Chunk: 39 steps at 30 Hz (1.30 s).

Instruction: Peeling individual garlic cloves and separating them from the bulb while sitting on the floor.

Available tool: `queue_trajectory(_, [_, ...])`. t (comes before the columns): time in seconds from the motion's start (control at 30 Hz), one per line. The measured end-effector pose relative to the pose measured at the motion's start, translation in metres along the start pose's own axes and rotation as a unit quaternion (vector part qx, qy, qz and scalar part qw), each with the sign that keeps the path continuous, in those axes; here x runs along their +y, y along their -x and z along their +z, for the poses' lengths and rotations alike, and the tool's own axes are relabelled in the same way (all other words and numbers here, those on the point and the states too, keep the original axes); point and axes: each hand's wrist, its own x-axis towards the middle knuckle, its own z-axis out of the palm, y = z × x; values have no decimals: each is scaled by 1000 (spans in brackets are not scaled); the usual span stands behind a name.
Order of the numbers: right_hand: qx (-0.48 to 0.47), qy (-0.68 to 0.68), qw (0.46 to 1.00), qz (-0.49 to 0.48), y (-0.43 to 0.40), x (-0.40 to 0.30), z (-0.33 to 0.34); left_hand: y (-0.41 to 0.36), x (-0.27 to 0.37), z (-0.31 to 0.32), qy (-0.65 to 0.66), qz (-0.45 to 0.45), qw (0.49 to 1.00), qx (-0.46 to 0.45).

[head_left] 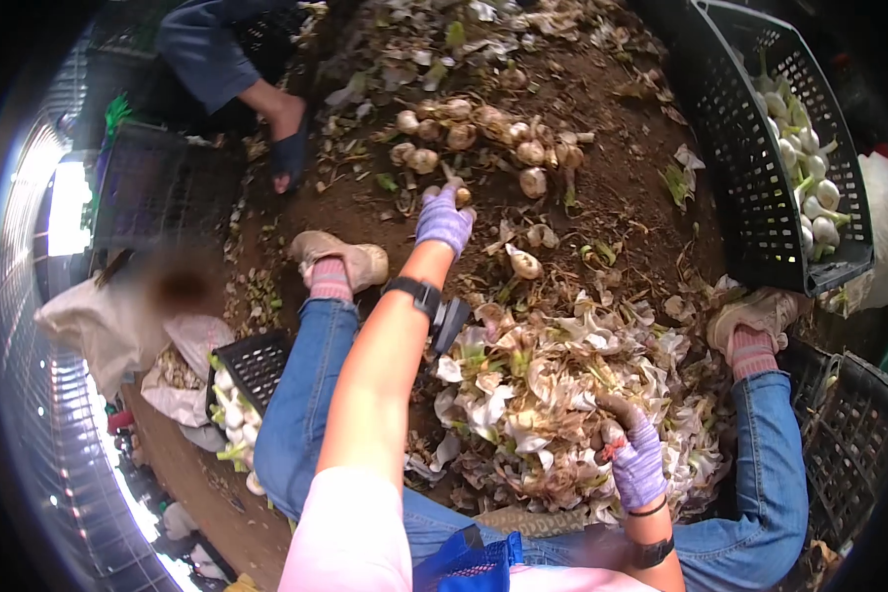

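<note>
My left hand (445,218), in a fingerless purple glove, reaches out to the near edge of a cluster of unpeeled garlic bulbs (459,136) on the soil. Its fingers are at a small bulb (463,196); whether they grip it is unclear. My right hand (638,459), gloved alike with bare fingertips, is curled above the heap of garlic skins (540,399) between my legs. Something small and red shows at its fingers, too unclear to name. One loose garlic bulb (524,263) lies on the ground between the cluster and the heap.
A black plastic crate (755,148) of cleaned garlic stands at the upper right, another crate (255,370) with garlic by my left leg. Empty-looking dark crates (847,436) are at the right. Another person's sandaled foot (288,144) is at the upper left. White sacks (92,333) lie left.
</note>
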Motion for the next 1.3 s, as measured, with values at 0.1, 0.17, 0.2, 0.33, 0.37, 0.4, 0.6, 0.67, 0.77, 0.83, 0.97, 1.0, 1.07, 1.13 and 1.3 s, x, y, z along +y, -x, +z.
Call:
queue_trajectory(0.1, [0, 10, 1000, 16, -5, 6, 1, -43, -25, 34, 37, -69, 997, -8])
queue_trajectory(0.17, [13, 44, 999, -14, -6, 6, -3, -36, -12, 39, 81, -73, 994, 3])
queue_trajectory(0.2, [19, 78, 995, -50, -5, 7, -4, -24, -3, 37, 109, -52, 993, 9])
queue_trajectory(0.33, [7, 14, 997, -77, 4, -1, -5, 84, 58, -9, 341, 33, 933, -113])
queue_trajectory(0.37, [16, -12, 995, -97, 8, -2, 0, 112, 57, -17, 383, 63, 911, -137])
queue_trajectory(0.4, [-1, -11, 993, -116, 10, -3, -2, 143, 66, -32, 449, 65, 871, -188])
queue_trajectory(0.6, [-17, -61, 982, -175, 51, -26, 18, 286, 100, -104, 468, 111, 828, -288])
queue_trajectory(0.67, [-42, -61, 968, -238, 59, -27, 18, 306, 94, -103, 401, 238, 854, -231])
queue_trajectory(0.77, [-52, -70, 973, -212, 77, -25, 17, 335, 93, -116, 300, 350, 875, -146])
queue_trajectory(0.83, [-69, -60, 970, -226, 85, -25, 18, 349, 93, -123, 206, 403, 889, -75])
queue_trajectory(0.97, [-100, -110, 971, -186, 98, -29, 18, 365, 90, -129, 210, 386, 895, -80])
queue_trajectory(1.0, [-104, -112, 970, -189, 98, -29, 17, 366, 87, -128, 206, 388, 895, -76])
queue_trajectory(1.07, [-121, -31, 980, -155, 99, -29, 12, 369, 81, -125, 265, 360, 889, -104])
queue_trajectory(1.13, [-119, -32, 979, -161, 98, -26, 7, 374, 82, -124, 264, 366, 887, -99])
queue_trajectory(1.3, [-203, -48, 957, -200, 93, -24, 5, 374, 78, -112, 662, -36, 666, -341])
